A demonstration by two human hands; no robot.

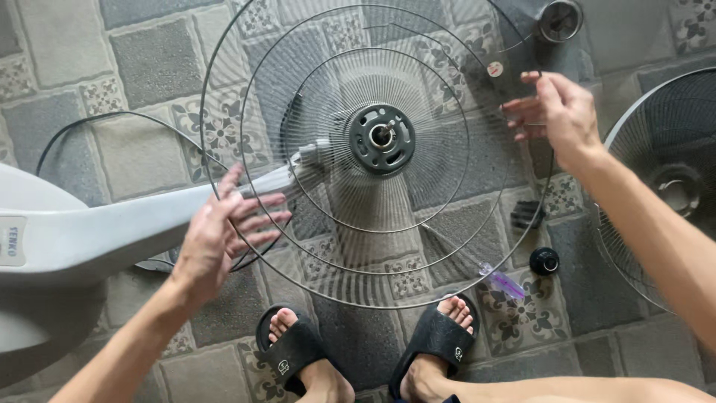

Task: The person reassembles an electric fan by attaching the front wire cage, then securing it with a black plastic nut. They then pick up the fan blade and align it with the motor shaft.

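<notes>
While crouched over the tiled floor (149,67) in the head view, steadied a round wire fan guard (373,216) flat above the feet, its dark hub (382,138) just beside the tip of the white fan body (89,231) lying at the left. Kept the left hand (216,235) at the guard's left rim, fingers (257,220) spread wide and lying against the wires, closed on nothing. Set the right hand (556,112) at the right rim, fingers half curled; could not tell whether pinching the outer wire or only touching it. Left a second guard (664,179), a black cap (544,261) and a purple pen-like piece (501,281) lying near. Judged the step as turning or lining up the guard against the fan's end; called for a firmer hold at both rims and the hub kept square to that end.
</notes>
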